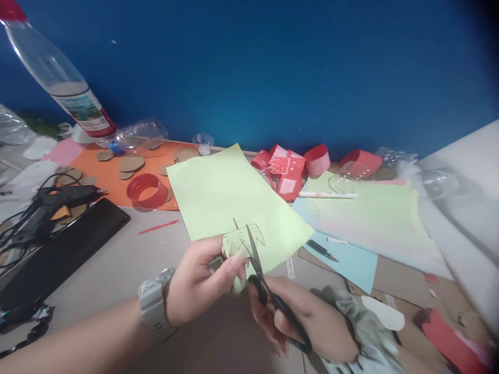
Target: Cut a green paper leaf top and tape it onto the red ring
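My left hand (pixel 198 283), with a grey watch on its wrist, pinches the near edge of a light green paper sheet (pixel 226 195) that carries a pencil-drawn leafy shape (pixel 244 240). My right hand (pixel 307 322) grips black scissors (pixel 268 291), fingers through the handles. The blades point up and cut into the drawn shape, right beside my left thumb. The sheet is held above the table, tilted away from me.
A black glue gun (pixel 64 197) with cables lies at left by a black flat slab (pixel 58 249). A red ring (pixel 147 190) and cardboard discs sit on orange paper. Plastic bottle (pixel 58 78) at top left. Red paper pieces (pixel 286 171), a pen (pixel 327 195), green and blue sheets at right.
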